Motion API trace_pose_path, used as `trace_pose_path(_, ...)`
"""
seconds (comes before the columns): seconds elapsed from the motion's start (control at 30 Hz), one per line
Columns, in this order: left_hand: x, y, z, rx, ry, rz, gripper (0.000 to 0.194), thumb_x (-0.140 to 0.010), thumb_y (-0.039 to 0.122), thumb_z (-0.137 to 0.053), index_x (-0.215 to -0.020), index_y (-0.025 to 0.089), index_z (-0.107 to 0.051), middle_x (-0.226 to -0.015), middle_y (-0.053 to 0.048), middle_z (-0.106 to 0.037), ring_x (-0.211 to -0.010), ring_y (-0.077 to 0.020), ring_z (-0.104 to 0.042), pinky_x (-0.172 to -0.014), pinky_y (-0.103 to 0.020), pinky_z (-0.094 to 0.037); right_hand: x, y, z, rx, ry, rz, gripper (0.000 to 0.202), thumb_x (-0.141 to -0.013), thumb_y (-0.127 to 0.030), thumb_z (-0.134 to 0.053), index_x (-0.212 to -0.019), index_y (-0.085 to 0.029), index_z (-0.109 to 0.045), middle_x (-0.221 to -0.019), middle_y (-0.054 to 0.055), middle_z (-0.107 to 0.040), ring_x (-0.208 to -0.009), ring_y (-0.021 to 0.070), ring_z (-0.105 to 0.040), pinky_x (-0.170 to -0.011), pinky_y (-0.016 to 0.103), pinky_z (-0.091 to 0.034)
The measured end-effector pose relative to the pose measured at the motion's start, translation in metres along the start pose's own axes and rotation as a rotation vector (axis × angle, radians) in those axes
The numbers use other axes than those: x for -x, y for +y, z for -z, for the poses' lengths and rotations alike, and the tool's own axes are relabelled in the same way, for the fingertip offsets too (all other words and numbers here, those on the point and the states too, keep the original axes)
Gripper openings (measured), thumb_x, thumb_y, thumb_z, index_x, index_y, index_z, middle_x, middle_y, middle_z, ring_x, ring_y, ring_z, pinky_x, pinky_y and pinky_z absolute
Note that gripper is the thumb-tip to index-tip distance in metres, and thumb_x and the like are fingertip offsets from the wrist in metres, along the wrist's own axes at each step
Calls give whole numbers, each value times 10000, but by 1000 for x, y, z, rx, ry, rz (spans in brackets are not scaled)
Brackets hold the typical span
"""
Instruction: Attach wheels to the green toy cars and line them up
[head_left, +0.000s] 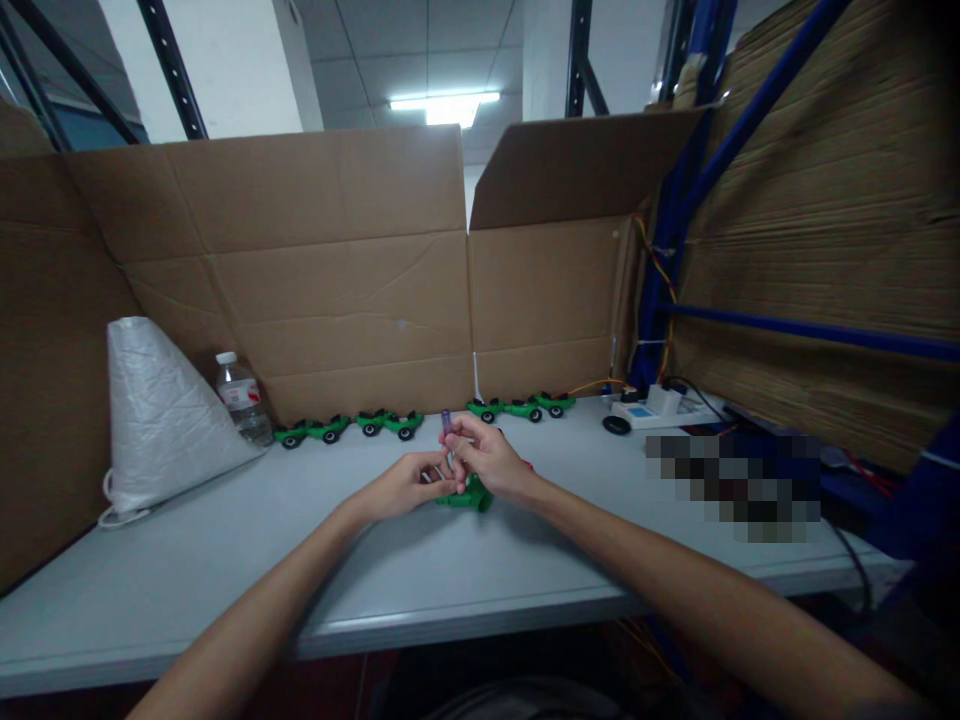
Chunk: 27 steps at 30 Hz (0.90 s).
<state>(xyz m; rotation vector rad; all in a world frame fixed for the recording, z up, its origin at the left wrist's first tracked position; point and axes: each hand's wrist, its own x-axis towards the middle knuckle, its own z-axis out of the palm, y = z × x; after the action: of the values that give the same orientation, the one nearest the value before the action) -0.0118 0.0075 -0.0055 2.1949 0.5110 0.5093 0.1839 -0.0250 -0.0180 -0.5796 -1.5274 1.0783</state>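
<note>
Close together over the middle of the table, my two hands meet. My right hand (481, 455) pinches a small purple translucent piece (447, 422), which stands upright from its fingertips. The fingers of my left hand (414, 482) are drawn together just below and touch the right fingertips; what they grip, if anything, is too small to make out. A green toy part (474, 496) is under the hands, partly covered by them. A bit of red shows beside the right wrist.
Several green toy cars (330, 430) line the back of the table (225, 590) before a cardboard wall (345, 290). A bottle (241, 398) and a white wrapped bag (161, 420) stand left. A power strip (664, 408) and cables lie right, near a blue frame (675, 230).
</note>
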Motion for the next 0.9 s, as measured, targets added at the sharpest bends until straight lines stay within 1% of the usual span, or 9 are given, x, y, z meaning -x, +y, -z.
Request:
trace_pose_path(0.1,0,-2,-1,13,12,14,436,-923,553,-711,-920,118,-691,-921,-68,-709,-780,-146,-587,-734,-259,-447,-1,3,0,-13,73,9,441,-863,-560,-763,-938,-234,-476,-745,-61,-635,-461,91,-577,-419,196,-478)
trace_pose_path(0.17,0,-2,-1,22,17,13,449,-907,567,-724,-881,120,-684,-909,-61,-702,-769,-140,-580,-725,-253,-443,0,4,1,-11,87,-1,450,-850,-547,-781,-928,-237,-463,-719,-67,-631,-460,96,-579,-423,198,-479)
trace_pose_path(0.27,1,-2,-2,25,16,13,451,-908,578,-718,-927,128,-696,-875,-44,-683,-749,-132,-565,-718,-245,-438,0,1,0,-22,77,-5,456,-845,-558,-783,-943,-232,-480,-737,-60,-641,-467,95,-582,-433,203,-489)
trace_pose_path(0.37,0,-1,-2,16,18,34,450,-909,575,-717,-979,131,-689,-840,-31,-659,-725,-128,-544,-687,-236,-426,2,-4,-3,-35,44,3,445,-886,-600,-722,-1035,-226,-534,-795,-36,-655,-482,92,-583,-444,212,-502)
trace_pose_path(0.47,0,-1,-2,17,11,41,437,-917,562,-713,-979,131,-667,-822,-21,-635,-709,-123,-524,-667,-233,-418,2,-8,-5,-28,9,1,435,-945,-614,-637,-1115,-218,-578,-800,-25,-644,-500,99,-599,-460,220,-515)
trace_pose_path(0.57,-1,-3,-2,39,-5,14,418,-929,547,-703,-983,137,-649,-846,-26,-644,-734,-126,-542,-703,-241,-432,3,-7,-5,-14,2,-5,408,-957,-595,-628,-1082,-208,-598,-804,-23,-651,-495,96,-602,-468,224,-516)
trace_pose_path(0.67,-1,-5,-3,49,2,6,412,-919,544,-714,-966,142,-639,-856,-30,-650,-759,-134,-565,-734,-252,-446,2,-2,-6,16,33,10,397,-942,-588,-655,-1022,-203,-595,-787,-27,-662,-484,91,-592,-474,224,-518)
trace_pose_path(0.8,0,-6,-5,34,18,27,420,-908,556,-719,-951,145,-649,-851,-28,-648,-770,-140,-574,-717,-247,-447,2,3,-6,43,60,21,390,-938,-584,-661,-968,-209,-560,-734,-38,-657,-477,98,-593,-464,221,-522)
trace_pose_path(0.9,0,-7,-5,18,34,34,412,-911,548,-718,-927,140,-666,-858,-33,-663,-774,-140,-575,-698,-238,-437,3,3,-6,48,84,34,379,-910,-544,-712,-952,-225,-512,-716,-58,-643,-458,100,-599,-433,205,-499)
